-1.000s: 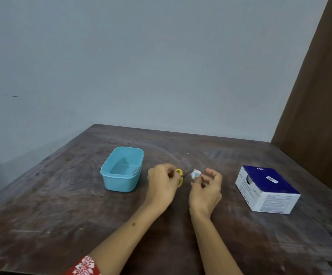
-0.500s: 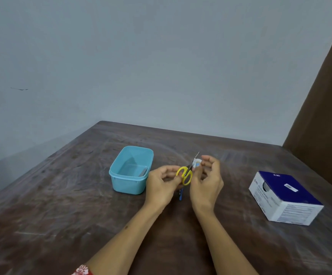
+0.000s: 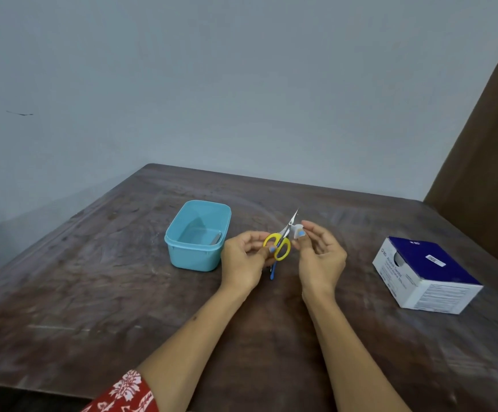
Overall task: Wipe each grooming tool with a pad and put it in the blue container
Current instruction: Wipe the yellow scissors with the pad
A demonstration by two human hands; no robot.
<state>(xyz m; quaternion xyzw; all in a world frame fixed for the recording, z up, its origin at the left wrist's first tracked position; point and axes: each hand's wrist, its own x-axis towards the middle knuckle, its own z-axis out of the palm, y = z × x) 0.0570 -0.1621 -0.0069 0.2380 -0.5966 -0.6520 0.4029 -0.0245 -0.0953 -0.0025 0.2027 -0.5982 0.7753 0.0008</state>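
Observation:
My left hand (image 3: 243,260) holds small scissors (image 3: 282,243) by their yellow handles, with the thin metal blades pointing up and away. My right hand (image 3: 320,257) pinches a small white pad (image 3: 296,231) against the blades near the pivot. The blue container (image 3: 197,236) stands just left of my left hand, and a metal tool (image 3: 216,237) lies inside it against the right wall. A thin blue-handled tool (image 3: 273,270) lies on the table beneath my hands, mostly hidden by them.
A blue and white cardboard box (image 3: 426,276) sits on the right of the dark wooden table (image 3: 93,278). A grey wall stands behind the table and a brown panel rises at the far right.
The scissors have turned upright, blades now pointing up, and the pad has moved onto the blades. The camera view has shifted slightly, so everything sits further right in the frame.

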